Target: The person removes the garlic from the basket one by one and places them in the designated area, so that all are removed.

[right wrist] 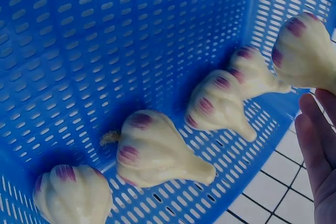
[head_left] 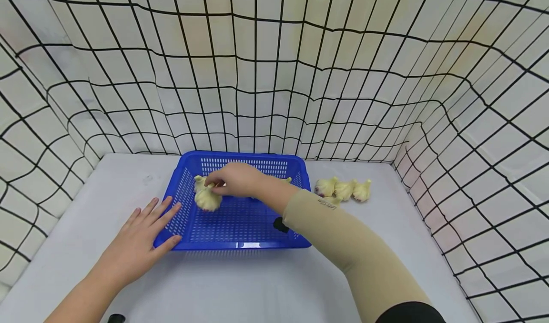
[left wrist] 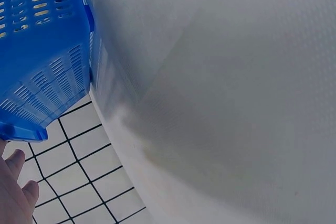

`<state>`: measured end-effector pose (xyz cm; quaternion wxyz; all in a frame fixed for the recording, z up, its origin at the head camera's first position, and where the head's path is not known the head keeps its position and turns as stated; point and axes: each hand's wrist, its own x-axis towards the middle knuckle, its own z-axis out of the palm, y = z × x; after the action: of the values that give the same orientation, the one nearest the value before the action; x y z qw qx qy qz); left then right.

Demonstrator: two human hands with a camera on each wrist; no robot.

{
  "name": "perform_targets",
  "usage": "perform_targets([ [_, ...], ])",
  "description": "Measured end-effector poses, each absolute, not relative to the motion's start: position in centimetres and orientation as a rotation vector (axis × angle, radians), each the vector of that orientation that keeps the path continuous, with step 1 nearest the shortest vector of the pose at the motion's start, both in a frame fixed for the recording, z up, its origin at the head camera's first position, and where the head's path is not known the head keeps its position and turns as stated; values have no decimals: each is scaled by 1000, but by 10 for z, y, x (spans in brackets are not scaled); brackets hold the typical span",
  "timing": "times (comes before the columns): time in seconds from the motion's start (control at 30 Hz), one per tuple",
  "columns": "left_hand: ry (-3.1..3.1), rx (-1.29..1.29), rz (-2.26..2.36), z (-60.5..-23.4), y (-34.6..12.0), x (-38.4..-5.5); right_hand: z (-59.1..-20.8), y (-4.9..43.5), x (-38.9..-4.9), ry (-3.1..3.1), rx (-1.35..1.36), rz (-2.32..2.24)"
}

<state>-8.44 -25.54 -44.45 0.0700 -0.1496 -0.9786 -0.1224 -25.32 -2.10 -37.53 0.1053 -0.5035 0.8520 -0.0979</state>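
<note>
My right hand reaches over the blue plastic basket and pinches a garlic bulb by its stem. In the right wrist view the held garlic bulb hangs at the right, its purple-streaked base away from the fingers. Below it, several more garlic bulbs lie on the basket's perforated floor; the forearm hides most of them from the head view. My left hand has its fingers spread and rests at the basket's left rim. Only its fingertips show in the left wrist view.
Several garlic bulbs lie on the white table right of the basket, one partly behind the sleeve. Black netting over white sheeting encloses the back and sides. A small black object shows below the right forearm.
</note>
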Motion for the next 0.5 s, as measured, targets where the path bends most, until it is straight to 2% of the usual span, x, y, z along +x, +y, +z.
perform_targets([
  [0.5, -2958, -439, -366, -443, -255, -84, -346, 12, -255, 2626, -1323, -599],
])
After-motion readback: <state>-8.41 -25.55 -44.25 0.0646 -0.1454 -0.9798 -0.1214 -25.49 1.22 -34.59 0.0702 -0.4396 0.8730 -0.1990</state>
